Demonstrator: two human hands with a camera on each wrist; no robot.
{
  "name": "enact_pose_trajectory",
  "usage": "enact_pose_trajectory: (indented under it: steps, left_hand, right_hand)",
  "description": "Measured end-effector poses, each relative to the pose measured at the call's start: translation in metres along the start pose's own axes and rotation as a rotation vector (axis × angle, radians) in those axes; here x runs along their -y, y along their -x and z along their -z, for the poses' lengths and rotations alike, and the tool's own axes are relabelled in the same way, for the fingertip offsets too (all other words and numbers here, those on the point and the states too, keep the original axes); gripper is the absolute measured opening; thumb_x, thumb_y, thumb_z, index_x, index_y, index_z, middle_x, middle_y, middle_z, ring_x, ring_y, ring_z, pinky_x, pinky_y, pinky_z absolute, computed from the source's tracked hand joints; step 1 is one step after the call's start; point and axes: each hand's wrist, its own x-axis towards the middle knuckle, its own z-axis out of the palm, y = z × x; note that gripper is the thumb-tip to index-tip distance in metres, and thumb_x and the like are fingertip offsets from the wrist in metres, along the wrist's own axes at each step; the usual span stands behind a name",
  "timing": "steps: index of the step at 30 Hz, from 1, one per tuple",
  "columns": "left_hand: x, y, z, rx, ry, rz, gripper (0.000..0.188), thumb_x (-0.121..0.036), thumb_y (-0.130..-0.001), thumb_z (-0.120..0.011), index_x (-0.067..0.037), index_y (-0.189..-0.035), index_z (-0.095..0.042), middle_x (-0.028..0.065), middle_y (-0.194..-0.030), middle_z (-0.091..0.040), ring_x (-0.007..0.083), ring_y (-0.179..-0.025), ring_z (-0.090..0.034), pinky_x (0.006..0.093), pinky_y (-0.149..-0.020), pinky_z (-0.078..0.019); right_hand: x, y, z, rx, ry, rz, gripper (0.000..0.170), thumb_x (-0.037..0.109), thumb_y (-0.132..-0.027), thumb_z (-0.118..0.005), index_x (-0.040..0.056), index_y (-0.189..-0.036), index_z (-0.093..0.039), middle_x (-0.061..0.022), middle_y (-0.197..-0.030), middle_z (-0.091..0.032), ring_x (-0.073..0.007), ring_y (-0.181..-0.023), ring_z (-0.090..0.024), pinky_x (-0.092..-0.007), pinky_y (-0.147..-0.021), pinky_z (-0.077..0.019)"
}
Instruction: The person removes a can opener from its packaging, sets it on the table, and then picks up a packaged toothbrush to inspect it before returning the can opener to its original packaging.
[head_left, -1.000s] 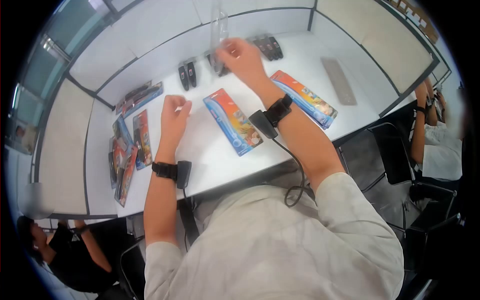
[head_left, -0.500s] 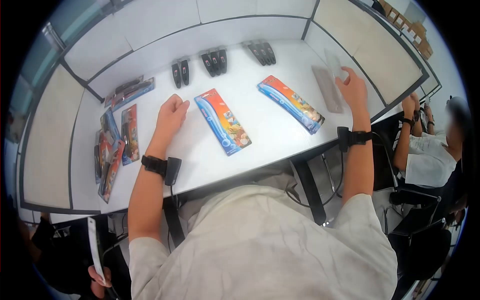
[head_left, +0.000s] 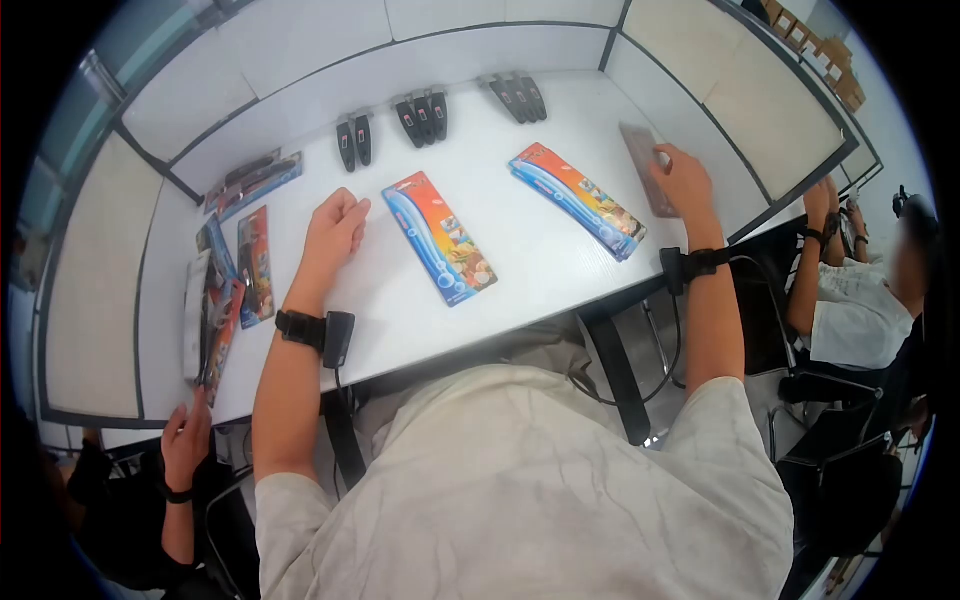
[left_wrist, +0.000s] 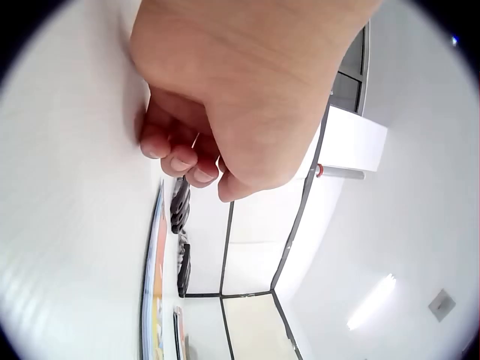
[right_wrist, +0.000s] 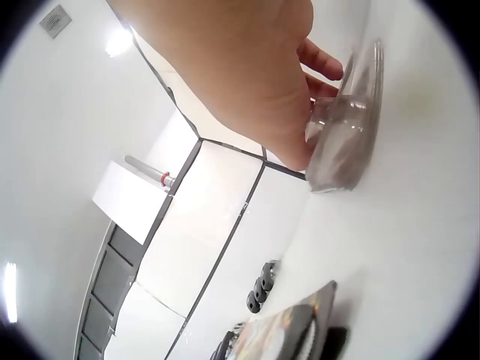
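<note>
My left hand [head_left: 335, 222] rests on the white table, fingers loosely curled with nothing in them; the left wrist view shows its fingertips [left_wrist: 180, 161] at the tabletop. To its right lies an orange-and-blue printed card [head_left: 438, 238]. At the table's right side, my right hand [head_left: 685, 183] holds a clear plastic blister shell [right_wrist: 324, 124] low over the stack of clear shells [head_left: 640, 150]. The right wrist view shows its fingers [right_wrist: 324, 61] bent behind the plastic. A stack of printed cards [head_left: 580, 200] lies left of this hand.
Black-handled tools stand in three groups at the back: left [head_left: 353, 142], middle [head_left: 422, 118] and right [head_left: 518, 98]. Packaged tools [head_left: 256, 268] lie at the left. Low partitions [head_left: 755, 110] enclose the table. Another person's hand [head_left: 185, 445] reaches in at lower left.
My right hand has moved from the middle tool group to the right side, carrying a clear shell, and lowered it to the stack. The left hand has stayed on the table.
</note>
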Motion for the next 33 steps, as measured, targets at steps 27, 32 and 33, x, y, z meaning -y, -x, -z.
enact_pose_trajectory:
  steps: [27,32,33]
  left_hand:
    - [0.008,-0.003,0.004,0.025,-0.085,-0.041,0.032,-0.019,-0.098,-0.065,-0.014,-0.075,-0.043,-0.0064,-0.062,-0.044,0.0038,-0.053,-0.039,0.0218,-0.048,-0.0314]
    - [0.003,0.002,0.001,0.015,-0.122,-0.054,0.033,-0.019,-0.098,-0.065,-0.013,-0.075,-0.043,-0.0065,-0.062,-0.045,0.0038,-0.053,-0.04,0.0219,-0.048,-0.0317]
    - [0.004,0.0,0.001,0.019,-0.115,-0.06,0.033,-0.019,-0.098,-0.065,-0.013,-0.074,-0.043,-0.0065,-0.062,-0.045,0.0037,-0.053,-0.04,0.0219,-0.048,-0.0316]
  right_hand:
    - [0.001,0.02,0.011,-0.333,0.057,0.207,0.03,0.025,-0.084,-0.077,0.0116,-0.109,-0.069,-0.0105,-0.1,-0.072,-0.0345,-0.097,-0.067,-0.0452,-0.081,-0.0532]
    - [0.158,0.087,0.043,0.098,-0.383,0.239,0.042,0.035,-0.086,-0.079,0.0125,-0.12,-0.068,-0.0088,-0.104,-0.069,-0.0268,-0.095,-0.066,-0.039,-0.083,-0.053]
    - [0.178,0.103,0.032,0.098,-0.361,0.366,0.055,0.039,-0.084,-0.079,0.0129,-0.13,-0.062,-0.0115,-0.106,-0.068,-0.0282,-0.097,-0.066,-0.0403,-0.085,-0.0528]
